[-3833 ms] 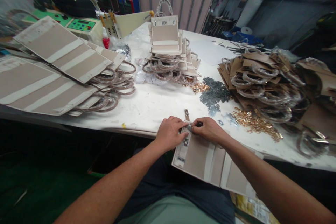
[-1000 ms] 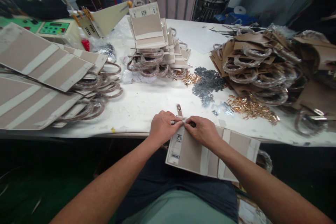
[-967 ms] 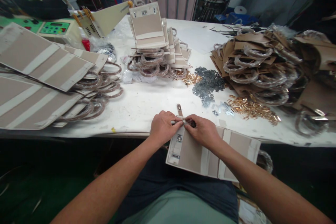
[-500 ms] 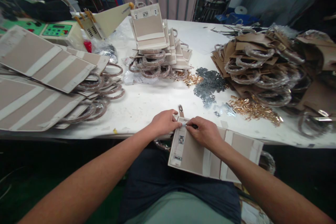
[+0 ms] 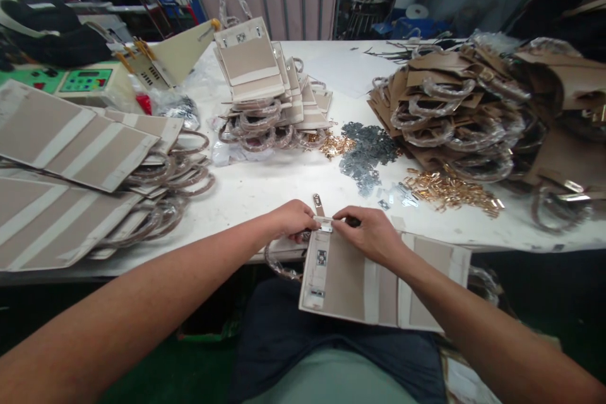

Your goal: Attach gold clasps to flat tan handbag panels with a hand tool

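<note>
Along the white table point(image 5: 265, 186) lay stacked bag panels point(image 5: 249, 57); at its near edge, a small metal clasp point(image 5: 324, 224) ran sideways across the top of a flat beige panel point(image 5: 348, 284), with the left hand point(image 5: 293, 219) and right hand point(image 5: 369, 243) at either end, their fingers point(image 5: 343, 216) pinched together on it.

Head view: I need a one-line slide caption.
Left hand and right hand grip the top edge of a beige bag panel at a white table, a strap tab rising beyond them.
</note>
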The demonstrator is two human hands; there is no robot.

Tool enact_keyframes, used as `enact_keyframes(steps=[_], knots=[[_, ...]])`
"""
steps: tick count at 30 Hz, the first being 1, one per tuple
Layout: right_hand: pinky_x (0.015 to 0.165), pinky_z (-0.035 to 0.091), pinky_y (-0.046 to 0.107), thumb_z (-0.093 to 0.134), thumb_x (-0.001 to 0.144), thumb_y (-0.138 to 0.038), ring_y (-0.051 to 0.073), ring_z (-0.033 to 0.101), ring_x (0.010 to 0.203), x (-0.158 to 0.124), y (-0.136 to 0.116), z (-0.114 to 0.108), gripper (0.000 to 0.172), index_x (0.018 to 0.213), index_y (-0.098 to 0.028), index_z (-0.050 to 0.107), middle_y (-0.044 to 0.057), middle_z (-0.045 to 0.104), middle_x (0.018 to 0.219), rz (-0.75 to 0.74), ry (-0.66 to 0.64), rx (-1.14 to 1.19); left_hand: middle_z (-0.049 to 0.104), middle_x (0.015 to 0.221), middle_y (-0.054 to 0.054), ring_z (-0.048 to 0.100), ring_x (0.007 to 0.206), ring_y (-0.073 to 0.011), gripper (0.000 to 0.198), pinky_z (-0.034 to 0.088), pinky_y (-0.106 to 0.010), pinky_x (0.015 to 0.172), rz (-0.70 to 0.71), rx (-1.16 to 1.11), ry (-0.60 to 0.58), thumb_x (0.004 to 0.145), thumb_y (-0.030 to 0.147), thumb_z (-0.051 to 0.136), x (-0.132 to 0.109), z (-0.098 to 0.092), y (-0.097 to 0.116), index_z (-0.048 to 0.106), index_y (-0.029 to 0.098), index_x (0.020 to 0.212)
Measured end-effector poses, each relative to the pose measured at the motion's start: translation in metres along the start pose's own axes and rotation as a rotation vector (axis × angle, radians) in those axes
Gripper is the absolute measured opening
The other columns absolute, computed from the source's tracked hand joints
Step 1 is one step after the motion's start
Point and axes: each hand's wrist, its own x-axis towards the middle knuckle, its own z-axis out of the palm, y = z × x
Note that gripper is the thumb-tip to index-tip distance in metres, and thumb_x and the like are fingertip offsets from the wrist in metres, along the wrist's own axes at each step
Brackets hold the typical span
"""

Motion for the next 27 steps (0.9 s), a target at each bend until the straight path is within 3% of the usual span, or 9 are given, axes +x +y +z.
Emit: enact_keyframes(steps=[3,5,10,16,22,27], knots=[[0.061,0.048,0.030,0.071,0.094,-0.043,0.019,0.062,0.063,0.002,-0.019,-0.017,0.022,0.096,-0.023,0.079,0.001,0.069,0.072,-0.016,0.278,0.265,0.054,0.050,0.005,0.048,0.039,-0.0119,0.022,0.035,-0.025,0.041,0.002,-0.046,-0.001,0.084,0.023,0.071,0.002,-0.002,0.000,0.060,0.018,0.066],[0.056,0.047,0.029,0.072,0.094,-0.049,0.018,0.058,0.058,0.002,-0.021,-0.014,0.028,0.098,-0.022,0.077,0.000,0.064,0.066,-0.007,0.376,0.415,0.052,0.049,0.005,0.047,0.038,-0.0114,0.023,0.034,-0.024,0.041,0.009,-0.061,0.003,0.084,0.022,0.070,0.002,-0.002,-0.002,0.059,0.018,0.064],[0.053,0.045,0.028,0.078,0.092,-0.049,0.016,0.052,0.053,0.005,-0.005,0.021,0.042,0.067,-0.023,0.057,-0.002,0.054,0.058,0.040,0.387,0.737,0.051,0.048,0.006,0.049,0.038,-0.0112,0.018,0.035,-0.022,0.040,0.046,-0.070,0.047,0.084,0.021,0.070,0.002,0.003,-0.011,0.061,0.017,0.068],[0.042,0.032,0.024,0.081,0.085,-0.037,0.010,0.035,0.042,0.022,-0.020,0.032,0.045,0.060,-0.022,0.047,-0.007,0.038,0.052,-0.039,0.431,1.198,0.054,0.051,0.004,0.054,0.039,-0.0133,0.014,0.037,-0.023,0.041,0.097,-0.050,0.068,0.082,0.022,0.068,0.006,0.005,-0.020,0.064,0.017,0.070],[0.040,0.030,0.024,0.077,0.084,-0.036,0.009,0.030,0.040,0.029,-0.018,0.038,0.041,0.061,-0.021,0.047,-0.008,0.034,0.051,0.021,0.459,1.293,0.055,0.051,0.004,0.058,0.042,-0.0152,0.013,0.041,-0.023,0.045,0.116,-0.014,0.040,0.083,0.024,0.068,0.009,0.003,-0.023,0.064,0.018,0.072],[0.041,0.028,0.026,0.073,0.091,-0.034,0.011,0.032,0.040,0.023,-0.023,0.054,0.040,0.062,-0.022,0.048,-0.008,0.036,0.052,-0.115,0.406,1.164,0.054,0.049,0.004,0.053,0.041,-0.0131,0.013,0.038,-0.022,0.044,0.101,-0.034,0.049,0.081,0.018,0.069,0.011,0.002,-0.021,0.063,0.017,0.069]])
